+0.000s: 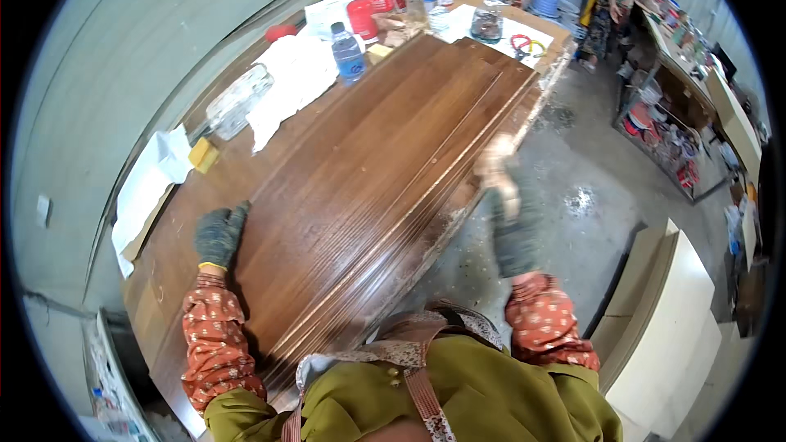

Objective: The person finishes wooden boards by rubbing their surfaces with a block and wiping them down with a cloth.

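- Several clear plastic bottles stand at the far end of the workbench (164,278): one blue-labelled water bottle (348,53) close to the white cloth (295,82), and at least three more clustered beyond it. How full they are cannot be told. A squat clear jar (487,23) stands on white paper near the far right corner.
- Two yellow sponge blocks (204,155) show, one by the left edge, one smaller near the bottles.
- The long brown moulded wooden panel (368,188) lies flat on the workbench, its long axis running from the person's body away toward the upper right, grooves following that line.
- The left gloved hand (219,233) rests flat, fingers spread, on the panel's left side, gripping nothing.
- The right gloved hand (512,229) is blurred at the panel's right edge, holding a pale pad (495,165); its grasp looks closed.
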The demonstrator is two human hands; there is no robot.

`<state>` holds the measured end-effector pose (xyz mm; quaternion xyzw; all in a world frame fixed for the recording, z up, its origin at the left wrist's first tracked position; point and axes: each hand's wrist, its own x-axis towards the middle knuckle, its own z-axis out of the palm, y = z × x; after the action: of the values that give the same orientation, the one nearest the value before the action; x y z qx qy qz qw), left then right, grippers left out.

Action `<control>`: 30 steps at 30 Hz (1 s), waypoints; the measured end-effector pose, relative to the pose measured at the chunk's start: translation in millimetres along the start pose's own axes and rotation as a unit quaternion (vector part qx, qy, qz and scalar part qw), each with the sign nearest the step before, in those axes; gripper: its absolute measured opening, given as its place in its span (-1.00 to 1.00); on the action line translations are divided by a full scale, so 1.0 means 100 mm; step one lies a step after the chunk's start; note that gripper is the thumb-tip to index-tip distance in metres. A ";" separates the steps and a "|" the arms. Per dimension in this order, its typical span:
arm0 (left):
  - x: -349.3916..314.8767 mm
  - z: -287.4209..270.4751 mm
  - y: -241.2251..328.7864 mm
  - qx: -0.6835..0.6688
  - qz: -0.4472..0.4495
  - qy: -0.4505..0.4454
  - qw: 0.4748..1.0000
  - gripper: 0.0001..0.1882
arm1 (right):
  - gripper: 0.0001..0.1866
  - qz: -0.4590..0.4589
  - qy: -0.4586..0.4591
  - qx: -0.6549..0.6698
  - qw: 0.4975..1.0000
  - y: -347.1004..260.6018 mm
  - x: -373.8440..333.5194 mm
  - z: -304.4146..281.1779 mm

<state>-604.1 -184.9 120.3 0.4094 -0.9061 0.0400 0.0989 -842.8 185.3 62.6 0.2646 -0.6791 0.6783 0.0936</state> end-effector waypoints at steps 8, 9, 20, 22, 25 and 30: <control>-0.06 0.53 0.16 -0.040 0.115 -0.006 0.993 -0.56 | -0.58 -0.352 -0.398 0.017 0.847 -0.43 -0.56 1.57; -0.08 0.61 0.10 -0.020 0.199 0.047 0.979 -0.56 | -0.57 -0.270 -0.426 0.049 0.862 -0.27 -0.41 1.57; -0.13 0.43 0.43 -0.083 0.029 0.016 0.996 -0.58 | -0.73 -0.080 -0.073 -0.186 0.977 0.79 1.92 -0.04; -0.13 0.48 0.38 -0.065 0.063 0.061 0.994 -0.62 | -0.73 -0.113 -0.254 0.049 0.959 0.27 1.35 0.75; -0.16 0.46 0.29 -0.078 0.073 0.081 0.991 -0.68 | -0.68 -0.340 -0.460 0.018 0.820 -0.02 0.72 1.43; -0.18 0.47 0.43 -0.077 0.023 0.094 0.992 -0.72 | -0.70 -0.394 -0.397 -0.056 0.827 0.98 2.23 1.20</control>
<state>-631.4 -151.0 70.4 0.3742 -0.9023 0.0111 0.2140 -1051.1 11.4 78.1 0.7506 -0.5326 0.3806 0.0899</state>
